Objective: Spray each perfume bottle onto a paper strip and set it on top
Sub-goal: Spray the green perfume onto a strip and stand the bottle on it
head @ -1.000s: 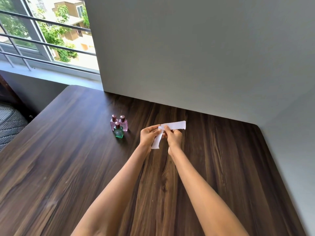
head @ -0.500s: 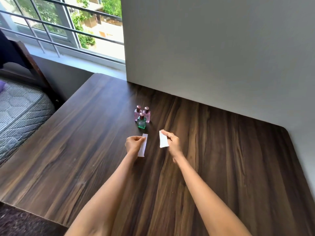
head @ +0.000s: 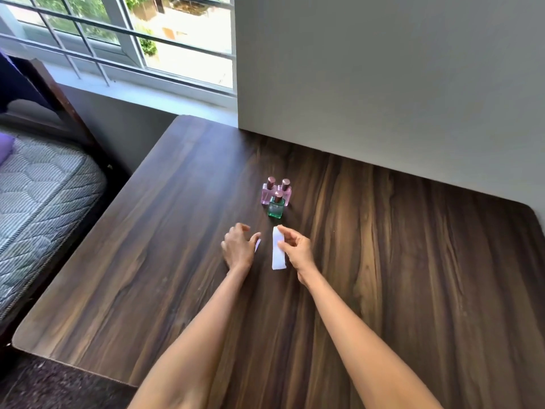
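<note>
**Strips going down, bottles still waiting**

Since nothing's been sprayed yet as far as I can tell, this looks like the setup bit. Big dark wood table (head: 413, 276) fills most of the view, pushed against a grey wall (head: 383, 69) at its far edge, with a bed (head: 38, 184) off its left edge under a window (head: 132, 33).

Both hands are out near the middle of the table. Right hand (head: 296, 250) pinches the top end of a white paper strip (head: 278, 252) between thumb and fingertips, the strip's long axis running toward the far edge, lower end at or just above the wood. Left hand (head: 237, 249) lies low with fingers loosely spread; a sliver of a second strip (head: 257, 245) peeks out by its thumb, can't tell if it's gripped or just pressed.

Three little bottles cluster just beyond the strip's far end: green bottle (head: 276, 205) in front, two pink bottles (head: 275, 191) touching behind. My guess: green is next, and either hand could reach it about equally.
</note>
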`<control>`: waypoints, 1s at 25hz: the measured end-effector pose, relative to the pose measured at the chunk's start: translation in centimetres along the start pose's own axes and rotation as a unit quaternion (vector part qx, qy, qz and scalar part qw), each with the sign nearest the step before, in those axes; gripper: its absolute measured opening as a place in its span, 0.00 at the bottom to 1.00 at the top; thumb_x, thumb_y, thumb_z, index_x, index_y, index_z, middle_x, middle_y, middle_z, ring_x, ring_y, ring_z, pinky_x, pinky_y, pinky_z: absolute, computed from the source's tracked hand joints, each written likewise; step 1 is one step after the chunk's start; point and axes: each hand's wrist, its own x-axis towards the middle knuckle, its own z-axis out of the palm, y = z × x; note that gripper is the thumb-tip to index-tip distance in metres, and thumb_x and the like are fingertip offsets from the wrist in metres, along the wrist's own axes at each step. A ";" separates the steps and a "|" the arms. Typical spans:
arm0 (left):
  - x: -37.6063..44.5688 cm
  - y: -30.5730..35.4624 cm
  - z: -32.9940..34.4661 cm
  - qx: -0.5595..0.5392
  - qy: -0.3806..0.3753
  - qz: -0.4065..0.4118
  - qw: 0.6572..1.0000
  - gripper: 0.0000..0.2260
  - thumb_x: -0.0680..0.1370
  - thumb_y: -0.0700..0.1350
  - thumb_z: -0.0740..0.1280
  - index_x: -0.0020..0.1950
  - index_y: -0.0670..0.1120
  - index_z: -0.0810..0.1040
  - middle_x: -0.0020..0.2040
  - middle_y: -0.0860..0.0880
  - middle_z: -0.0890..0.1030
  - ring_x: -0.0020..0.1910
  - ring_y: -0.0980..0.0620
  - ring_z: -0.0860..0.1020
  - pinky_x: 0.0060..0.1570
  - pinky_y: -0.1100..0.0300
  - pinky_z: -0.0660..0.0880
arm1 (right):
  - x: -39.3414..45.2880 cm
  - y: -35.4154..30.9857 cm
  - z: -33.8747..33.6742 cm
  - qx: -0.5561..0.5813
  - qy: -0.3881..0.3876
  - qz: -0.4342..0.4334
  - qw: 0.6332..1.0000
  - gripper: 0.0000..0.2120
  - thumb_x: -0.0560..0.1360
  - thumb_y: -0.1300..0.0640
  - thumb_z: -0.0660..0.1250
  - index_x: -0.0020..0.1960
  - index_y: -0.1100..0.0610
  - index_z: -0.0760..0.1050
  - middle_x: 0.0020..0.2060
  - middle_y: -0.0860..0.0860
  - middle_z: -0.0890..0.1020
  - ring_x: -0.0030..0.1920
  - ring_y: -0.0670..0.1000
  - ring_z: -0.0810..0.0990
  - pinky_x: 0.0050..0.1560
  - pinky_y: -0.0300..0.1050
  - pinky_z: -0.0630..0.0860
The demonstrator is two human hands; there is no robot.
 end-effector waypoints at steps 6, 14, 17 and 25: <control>1.1 2.8 0.5 -0.340 -0.174 -0.040 0.923 0.08 0.72 0.37 0.71 0.50 0.35 0.82 0.45 0.41 0.83 0.41 0.52 0.79 0.42 0.60 0.77 | 1.4 -0.8 0.5 0.005 0.031 0.014 0.999 0.12 0.69 0.65 0.72 0.44 0.54 0.71 0.40 0.51 0.76 0.42 0.48 0.76 0.42 0.38 0.76; 3.8 2.4 0.1 -0.268 -0.099 -0.059 0.956 0.10 0.70 0.35 0.70 0.32 0.49 0.80 0.33 0.51 0.82 0.37 0.54 0.77 0.35 0.67 0.72 | 6.3 -4.7 -0.1 -0.238 0.046 -0.073 0.968 0.21 0.70 0.61 0.73 0.60 0.60 0.72 0.56 0.59 0.74 0.48 0.54 0.78 0.49 0.42 0.76; 4.0 2.2 -0.1 -0.267 -0.133 -0.026 0.954 0.07 0.72 0.36 0.70 0.46 0.45 0.85 0.44 0.47 0.85 0.42 0.57 0.80 0.43 0.65 0.74 | 7.4 -4.8 0.8 -0.293 0.032 -0.063 0.953 0.19 0.70 0.56 0.73 0.59 0.58 0.74 0.55 0.58 0.75 0.55 0.56 0.76 0.50 0.44 0.71; 3.2 3.8 0.3 -0.184 -0.122 0.055 0.974 0.13 0.73 0.39 0.69 0.57 0.44 0.81 0.55 0.44 0.83 0.52 0.49 0.81 0.53 0.57 0.76 | 6.6 -4.9 -3.3 -0.250 0.046 -0.063 0.965 0.22 0.67 0.53 0.76 0.59 0.60 0.78 0.56 0.56 0.81 0.56 0.53 0.77 0.55 0.41 0.70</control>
